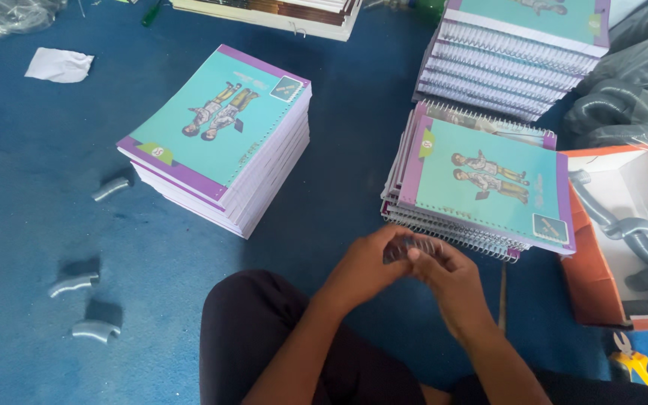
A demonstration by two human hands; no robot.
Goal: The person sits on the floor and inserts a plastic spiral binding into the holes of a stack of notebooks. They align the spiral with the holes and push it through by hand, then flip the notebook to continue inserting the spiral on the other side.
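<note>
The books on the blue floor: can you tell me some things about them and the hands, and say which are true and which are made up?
1. Both hands hold a small wire spiral between them. True: the left hand and the right hand meet on the wire spiral.
2. The stack of unbound books on the left has spirals along its edge. False: its punched edge shows holes only; the spiral-bound stack lies on the right.
3. The floor is red. False: the carpet is blue.
4. Grey curved pipe pieces lie on the carpet at the left. True.
5. The orange box is shut. False: it is open, with grey pieces inside.
</note>
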